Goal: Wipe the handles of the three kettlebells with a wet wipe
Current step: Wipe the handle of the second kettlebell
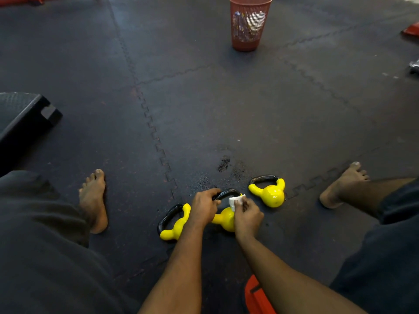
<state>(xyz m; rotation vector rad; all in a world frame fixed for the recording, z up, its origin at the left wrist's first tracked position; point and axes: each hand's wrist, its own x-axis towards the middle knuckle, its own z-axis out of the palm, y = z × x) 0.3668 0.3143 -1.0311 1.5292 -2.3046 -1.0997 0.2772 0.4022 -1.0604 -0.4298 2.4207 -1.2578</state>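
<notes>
Three yellow kettlebells with black handles lie in a row on the dark floor mat. My left hand (pixel 204 206) grips the black handle (pixel 226 193) of the middle kettlebell (pixel 225 219). My right hand (pixel 248 215) pinches a white wet wipe (pixel 234 201) against the right end of that same handle. The left kettlebell (pixel 175 226) lies beside my left wrist, its handle pointing left. Untouched, the right kettlebell (pixel 272 194) lies just right of my hands.
My bare feet rest on the mat at the left (pixel 94 200) and right (pixel 342 184). A red mesh waste basket (pixel 248 23) with white rubbish stands far ahead. A black bench (pixel 22 118) sits at the left, a red object (pixel 257 295) below my right forearm.
</notes>
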